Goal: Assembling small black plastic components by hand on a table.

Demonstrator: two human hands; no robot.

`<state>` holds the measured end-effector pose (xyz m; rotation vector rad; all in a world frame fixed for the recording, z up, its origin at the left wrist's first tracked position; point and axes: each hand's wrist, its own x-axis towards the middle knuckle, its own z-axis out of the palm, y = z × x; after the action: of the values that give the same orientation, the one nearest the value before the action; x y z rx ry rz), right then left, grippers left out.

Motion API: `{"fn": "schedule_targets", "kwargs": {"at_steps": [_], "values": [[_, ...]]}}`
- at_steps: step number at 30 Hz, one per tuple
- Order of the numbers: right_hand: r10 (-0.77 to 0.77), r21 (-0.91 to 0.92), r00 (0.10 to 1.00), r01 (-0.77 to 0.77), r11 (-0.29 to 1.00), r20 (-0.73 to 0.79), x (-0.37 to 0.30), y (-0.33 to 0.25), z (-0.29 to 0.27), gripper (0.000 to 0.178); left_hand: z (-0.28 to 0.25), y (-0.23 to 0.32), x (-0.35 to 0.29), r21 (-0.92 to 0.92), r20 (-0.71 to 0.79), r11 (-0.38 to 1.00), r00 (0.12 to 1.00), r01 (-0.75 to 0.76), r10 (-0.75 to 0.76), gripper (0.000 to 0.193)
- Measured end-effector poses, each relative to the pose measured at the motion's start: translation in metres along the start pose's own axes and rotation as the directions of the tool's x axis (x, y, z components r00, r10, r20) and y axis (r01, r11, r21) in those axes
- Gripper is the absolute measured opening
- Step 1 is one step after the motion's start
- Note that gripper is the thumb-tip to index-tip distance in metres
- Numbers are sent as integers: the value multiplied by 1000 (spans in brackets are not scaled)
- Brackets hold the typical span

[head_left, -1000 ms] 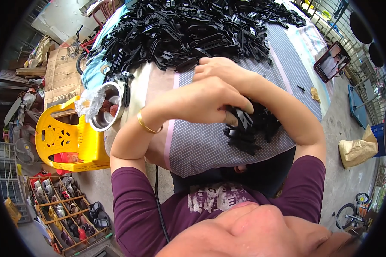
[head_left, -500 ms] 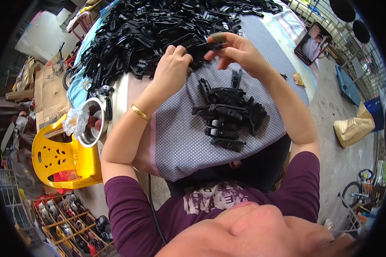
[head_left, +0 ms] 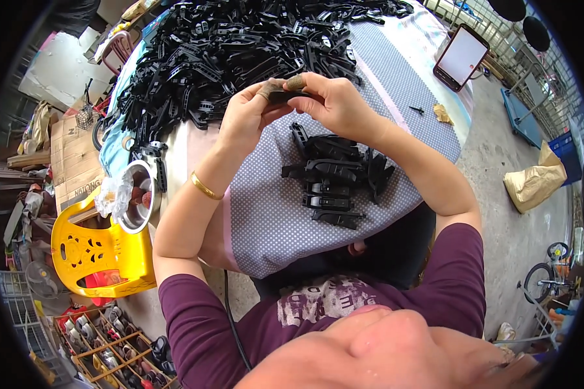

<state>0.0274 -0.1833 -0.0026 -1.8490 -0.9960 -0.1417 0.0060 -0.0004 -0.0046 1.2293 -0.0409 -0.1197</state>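
Observation:
A black elongated plastic piece (head_left: 285, 98) is held up between my two hands, just in front of a large heap of similar black pieces (head_left: 220, 55). My left hand (head_left: 242, 122) grips its left end, and my right hand (head_left: 342, 107) pinches the right end from above and below. Brownish wraps cover a finger on each hand. My fingers hide much of the piece, so its exact kind cannot be told. Below my hands, a small group of black pieces (head_left: 334, 170) lies stacked on the grey dotted cloth (head_left: 259, 220) over the table.
A phone (head_left: 461, 58) stands at the table's right, near a scrap of yellowish material (head_left: 442, 115). On the left, a metal bowl (head_left: 140, 209) with a plastic bag sits by a yellow chair (head_left: 104, 249). A shoe rack (head_left: 113, 343) is at lower left, a paper sack (head_left: 532, 185) right.
My right hand has moved left and down to meet my left hand, and both now hold one black piece. The left hand has turned and shifted slightly left. The view has shifted a little.

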Motion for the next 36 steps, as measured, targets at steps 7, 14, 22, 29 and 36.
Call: {"fn": "schedule_targets", "kwargs": {"at_steps": [7,14,22,29,36], "values": [[-127,-202,991,114,973,-50,-1,7,-2,23,2,-3,-4,71,81,997,997,-16,10,27],[-75,-269,995,53,962,-70,1,-1,-5,31,5,0,-7,204,64,970,990,-135,124,34],[-3,-140,992,20,990,122,1,4,-24,36,17,5,-15,684,270,560,875,-467,401,37],[38,-326,995,-5,945,95,1,2,-28,26,14,5,-9,411,242,841,932,-351,270,33],[29,-434,985,-100,895,-168,43,90,-86,25,10,-19,0,700,486,571,872,-430,61,35]]}}
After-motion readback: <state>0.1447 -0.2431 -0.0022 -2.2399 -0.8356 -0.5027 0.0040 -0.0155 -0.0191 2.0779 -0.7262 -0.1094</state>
